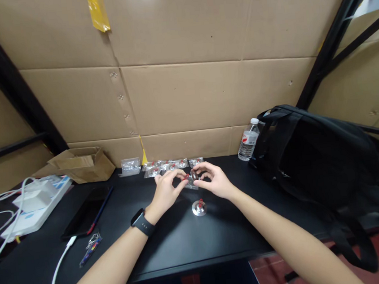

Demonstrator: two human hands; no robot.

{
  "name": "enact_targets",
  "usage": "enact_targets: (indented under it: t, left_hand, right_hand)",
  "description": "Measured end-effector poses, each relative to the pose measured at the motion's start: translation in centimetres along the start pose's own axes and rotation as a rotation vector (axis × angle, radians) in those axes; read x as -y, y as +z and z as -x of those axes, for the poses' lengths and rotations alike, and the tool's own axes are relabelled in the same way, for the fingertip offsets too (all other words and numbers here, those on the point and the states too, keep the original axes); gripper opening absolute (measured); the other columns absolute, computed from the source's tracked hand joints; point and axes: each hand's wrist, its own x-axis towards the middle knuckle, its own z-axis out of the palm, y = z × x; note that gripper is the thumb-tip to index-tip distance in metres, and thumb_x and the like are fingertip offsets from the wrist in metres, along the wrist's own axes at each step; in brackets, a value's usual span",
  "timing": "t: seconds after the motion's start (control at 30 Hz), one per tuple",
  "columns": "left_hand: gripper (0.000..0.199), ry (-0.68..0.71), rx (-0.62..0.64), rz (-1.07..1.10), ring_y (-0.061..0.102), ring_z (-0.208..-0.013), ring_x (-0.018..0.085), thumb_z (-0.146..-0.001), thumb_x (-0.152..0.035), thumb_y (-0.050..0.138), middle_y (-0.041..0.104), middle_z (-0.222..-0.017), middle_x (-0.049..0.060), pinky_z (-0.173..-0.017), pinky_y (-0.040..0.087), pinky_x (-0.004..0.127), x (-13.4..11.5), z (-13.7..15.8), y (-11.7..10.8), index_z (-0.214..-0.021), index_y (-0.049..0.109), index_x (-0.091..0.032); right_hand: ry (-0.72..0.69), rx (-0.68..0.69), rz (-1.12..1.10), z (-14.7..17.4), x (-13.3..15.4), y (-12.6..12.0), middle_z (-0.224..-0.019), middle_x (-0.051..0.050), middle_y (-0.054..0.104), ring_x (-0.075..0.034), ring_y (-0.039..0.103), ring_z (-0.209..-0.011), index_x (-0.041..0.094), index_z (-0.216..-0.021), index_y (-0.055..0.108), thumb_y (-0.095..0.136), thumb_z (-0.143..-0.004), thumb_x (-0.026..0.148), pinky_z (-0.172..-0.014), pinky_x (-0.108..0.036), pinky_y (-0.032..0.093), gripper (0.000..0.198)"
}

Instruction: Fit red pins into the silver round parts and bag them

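My left hand [169,189], with a black watch on its wrist, is closed in a pinch on a small red piece [187,177]. Facing it, my right hand [216,182] grips a dark, round, shiny knob-like disc [194,174] between thumb and fingers. The two held things are close together; whether they touch is hard to tell. A clear plastic bag [191,185] lies under the fingers. Nearer to me on the table rests a silver round metal disc [199,208] with a red piece [200,202] standing at its middle.
Behind my hands several clear bags [172,166] hold similar parts. A cardboard box [91,170], power strip [40,207], phone [85,214] and keychain [91,248] are on the left. A water bottle [248,141] and black backpack [327,159] stand right, before a cardboard wall [184,93].
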Motion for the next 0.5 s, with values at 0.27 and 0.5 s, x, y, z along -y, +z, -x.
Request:
enact_targets:
  t: [0.27,0.5]
  left_hand:
    - [0.013,0.005,-0.046,0.06,0.065,-0.103,0.022,-0.095,-0.035,0.066,0.076,-0.105,0.001,-0.091,0.041,0.038,-0.3,0.2,0.1,-0.101,0.076,-0.031]
    - [0.014,0.012,-0.063,0.078,0.066,-0.1,0.022,-0.094,-0.036,0.066,0.077,-0.1,0.001,-0.093,0.041,0.039,-0.1,0.3,0.7,-0.093,0.077,-0.027]
  right_hand:
    - [-0.044,-0.029,-0.019,0.4,0.3,1.1,-0.116,-0.008,0.067,-0.023,0.064,-0.108,0.024,-0.117,0.065,0.082,-0.079,0.03,-0.083,-0.033,0.055,0.042]
    - [-0.07,-0.015,0.003,0.5,0.1,1.6,-0.116,-0.007,0.068,-0.024,0.066,-0.11,0.025,-0.119,0.065,0.08,-0.081,0.028,-0.083,-0.033,0.056,0.041]
